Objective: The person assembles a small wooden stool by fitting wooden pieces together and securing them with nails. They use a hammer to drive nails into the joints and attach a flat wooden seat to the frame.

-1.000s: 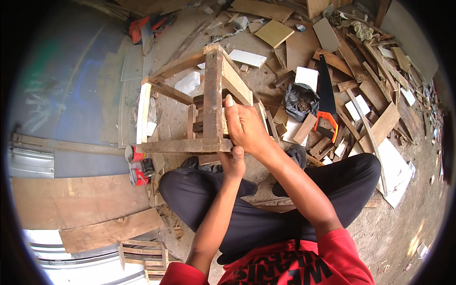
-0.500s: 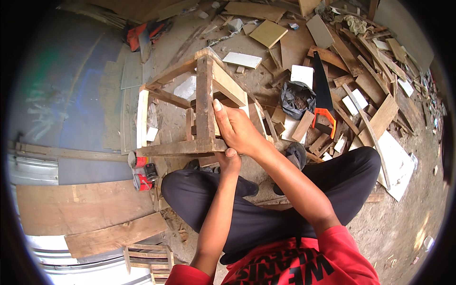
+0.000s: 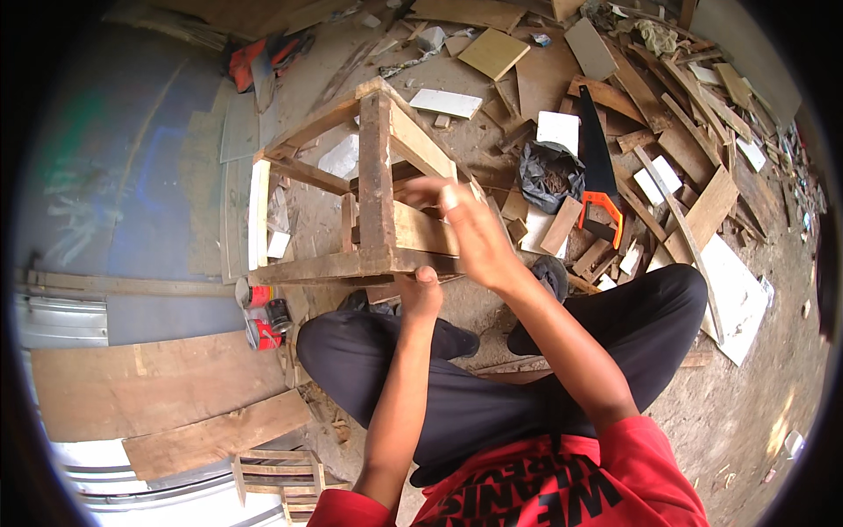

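A wooden frame of nailed strips, like a small stool frame, is held up in front of my knees, tilted. My left hand grips its near bottom corner from beneath, with the thumb up against the lower rail and the other fingers hidden. Beside the frame's right side is my right hand, its fingers stretched out and slightly blurred, with nothing visible in them. Whether its fingertips touch the frame, I cannot tell.
A black bag of nails and an orange-handled saw lie to the right, among scattered wood offcuts. Red cans stand left of my knee. Planks and a small slatted frame lie at the lower left.
My right hand has let go of the frame's upright post and moved right, its fingers opening out. My left hand keeps its hold; the frame has shifted slightly up and left.
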A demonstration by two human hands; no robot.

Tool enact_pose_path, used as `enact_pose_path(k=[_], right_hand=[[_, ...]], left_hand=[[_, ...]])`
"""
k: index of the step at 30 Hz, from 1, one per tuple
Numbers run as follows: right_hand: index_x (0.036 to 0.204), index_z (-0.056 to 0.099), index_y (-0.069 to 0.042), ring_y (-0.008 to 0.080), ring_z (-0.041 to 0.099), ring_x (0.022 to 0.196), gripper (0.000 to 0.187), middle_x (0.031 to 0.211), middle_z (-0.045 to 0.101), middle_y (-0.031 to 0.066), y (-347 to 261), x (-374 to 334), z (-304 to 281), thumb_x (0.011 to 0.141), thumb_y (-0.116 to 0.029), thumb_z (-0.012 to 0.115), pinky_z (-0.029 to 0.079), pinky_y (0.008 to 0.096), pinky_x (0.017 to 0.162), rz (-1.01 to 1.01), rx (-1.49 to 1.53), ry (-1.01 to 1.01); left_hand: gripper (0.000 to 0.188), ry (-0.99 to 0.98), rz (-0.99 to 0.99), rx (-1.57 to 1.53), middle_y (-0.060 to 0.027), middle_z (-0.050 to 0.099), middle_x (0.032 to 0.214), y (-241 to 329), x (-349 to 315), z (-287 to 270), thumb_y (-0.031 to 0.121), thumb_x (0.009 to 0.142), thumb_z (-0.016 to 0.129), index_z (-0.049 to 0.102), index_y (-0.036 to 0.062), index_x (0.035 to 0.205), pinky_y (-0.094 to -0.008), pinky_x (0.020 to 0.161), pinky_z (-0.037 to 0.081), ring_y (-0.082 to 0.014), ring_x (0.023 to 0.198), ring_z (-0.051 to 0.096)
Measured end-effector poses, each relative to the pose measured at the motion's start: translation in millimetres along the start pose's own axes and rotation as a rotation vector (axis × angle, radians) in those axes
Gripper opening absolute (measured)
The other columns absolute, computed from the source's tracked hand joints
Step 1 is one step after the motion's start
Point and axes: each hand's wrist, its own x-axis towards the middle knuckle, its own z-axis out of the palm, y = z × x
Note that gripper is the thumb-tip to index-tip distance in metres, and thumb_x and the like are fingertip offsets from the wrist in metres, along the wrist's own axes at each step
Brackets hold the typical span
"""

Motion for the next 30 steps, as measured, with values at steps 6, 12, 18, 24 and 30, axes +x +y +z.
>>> enact_pose_path(k=[6, 12, 18, 24, 30], right_hand=[[0.144, 0.043, -0.002, 0.0349, 0.050, 0.129, 0.065, 0.136, 0.052, 0.0233, 52, -50, -34, 0.093, -0.039, 0.058, 0.038, 0.0434, 0.110, -0.027, -0.236, -0.033], [0.150, 0.030, -0.002, 0.0414, 0.044, 0.132, 0.096, 0.140, 0.047, 0.0218, 75, -65, -14, 0.072, -0.031, 0.078, 0.029, 0.0524, 0.114, -0.109, -0.466, -0.090], [0.137, 0.043, -0.005, 0.0342, 0.051, 0.119, 0.099, 0.121, 0.053, 0.0152, 91, -61, -5, 0.055, -0.030, 0.092, 0.030, 0.0538, 0.107, -0.077, -0.602, -0.045], [0.129, 0.047, -0.006, 0.0333, 0.051, 0.119, 0.090, 0.121, 0.054, 0.0136, 94, -58, 2, 0.055, -0.028, 0.093, 0.031, 0.0528, 0.104, -0.059, -0.569, -0.025], [0.129, 0.045, -0.007, 0.0339, 0.050, 0.119, 0.093, 0.120, 0.053, 0.0150, 93, -60, 3, 0.051, -0.024, 0.093, 0.031, 0.0535, 0.103, -0.073, -0.555, 0.033]], left_hand=[[0.114, -0.150, 0.090, -0.013, -0.0202, 0.050, 0.136, 42, 28, 3, 0.080, 0.078, 0.062, 0.032, -0.0037, 0.148, -0.0482, 0.114, 0.035, -0.0320, 0.132, 0.048], [0.071, -0.192, 0.052, -0.108, -0.0159, 0.052, 0.122, 41, 31, 3, 0.040, 0.084, 0.067, 0.041, -0.0002, 0.137, -0.0512, 0.114, 0.035, -0.0299, 0.123, 0.052], [0.062, -0.083, -0.029, -0.188, -0.0118, 0.049, 0.112, 38, 26, 13, 0.025, 0.074, 0.059, 0.042, 0.0038, 0.130, -0.0530, 0.113, 0.036, -0.0285, 0.115, 0.051], [0.064, -0.068, -0.028, -0.160, -0.0118, 0.049, 0.110, 43, 26, 13, 0.028, 0.071, 0.060, 0.042, 0.0042, 0.128, -0.0550, 0.111, 0.037, -0.0285, 0.112, 0.052], [0.064, -0.096, -0.041, -0.148, -0.0116, 0.049, 0.108, 43, 28, 14, 0.029, 0.071, 0.061, 0.043, 0.0040, 0.127, -0.0554, 0.110, 0.039, -0.0288, 0.110, 0.053]])
